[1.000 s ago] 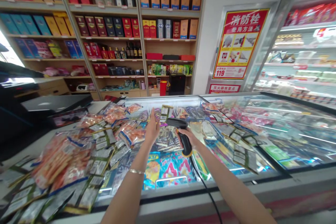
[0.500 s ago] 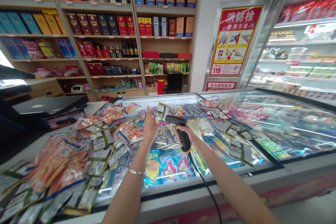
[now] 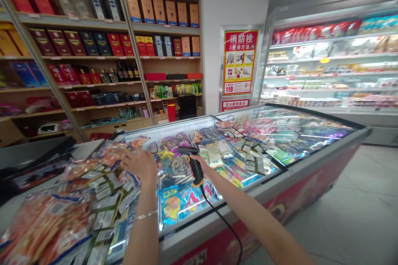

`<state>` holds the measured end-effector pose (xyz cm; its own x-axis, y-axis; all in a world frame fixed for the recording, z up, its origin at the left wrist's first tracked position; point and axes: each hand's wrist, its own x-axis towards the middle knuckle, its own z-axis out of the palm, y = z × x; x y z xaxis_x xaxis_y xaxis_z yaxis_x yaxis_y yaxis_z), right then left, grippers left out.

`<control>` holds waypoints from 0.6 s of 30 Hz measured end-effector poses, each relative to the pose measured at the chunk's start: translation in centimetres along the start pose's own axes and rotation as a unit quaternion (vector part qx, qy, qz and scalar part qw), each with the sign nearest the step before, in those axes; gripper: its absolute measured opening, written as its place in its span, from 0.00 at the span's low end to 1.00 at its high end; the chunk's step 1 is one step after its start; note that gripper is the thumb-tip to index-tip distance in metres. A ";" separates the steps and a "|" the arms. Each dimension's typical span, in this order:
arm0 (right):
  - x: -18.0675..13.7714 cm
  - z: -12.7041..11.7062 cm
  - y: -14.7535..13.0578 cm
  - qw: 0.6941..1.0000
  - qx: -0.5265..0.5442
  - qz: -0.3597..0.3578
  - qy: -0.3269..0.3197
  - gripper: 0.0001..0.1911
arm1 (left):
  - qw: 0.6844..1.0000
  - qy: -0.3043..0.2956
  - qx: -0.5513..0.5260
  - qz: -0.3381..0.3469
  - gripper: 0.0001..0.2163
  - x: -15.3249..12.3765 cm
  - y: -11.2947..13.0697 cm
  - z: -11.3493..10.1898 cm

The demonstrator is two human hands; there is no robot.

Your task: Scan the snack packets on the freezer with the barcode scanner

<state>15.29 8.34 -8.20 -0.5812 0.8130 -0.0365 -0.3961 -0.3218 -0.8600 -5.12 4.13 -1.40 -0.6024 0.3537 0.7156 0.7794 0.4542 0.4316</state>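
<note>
My right hand (image 3: 201, 165) grips a black barcode scanner (image 3: 196, 169) with an orange-yellow butt, held over the glass-topped freezer (image 3: 185, 231). A black cable runs down from its handle. To the left, my left hand (image 3: 141, 165) reaches over clear bags of orange-brown snack food (image 3: 113, 151); its fingers look spread and nothing shows in them, though the tips blur against the bags. Below that hand lie flat packets with green bands and white labels (image 3: 107, 186). A larger bag of orange strips (image 3: 46, 223) is in the heap at lower left.
Similar green-banded packets (image 3: 255, 162) lie on the glass at right. Colourful packs (image 3: 170, 205) show inside the freezer. A dark device (image 3: 31, 153) stands at left. Behind are shelves of boxes (image 3: 96, 43), and at right a lit display fridge (image 3: 317, 66).
My left hand has moved left from the scanner's front to the bags, and the green-banded packet it held is out of it. The view has turned right; the scanner stays in my right hand.
</note>
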 end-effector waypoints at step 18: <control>-16.4 -18.6 -12.8 0.930 0.006 -0.256 0.263 0.14 | 0.883 -0.350 -0.215 0.226 0.15 -15.0 23.2 3.6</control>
<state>43.13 8.14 -6.08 0.1129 0.9851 0.1294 -0.5349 0.1700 -0.8276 21.34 12.30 -4.12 -0.0536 0.9071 0.4175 0.8705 -0.1624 0.4647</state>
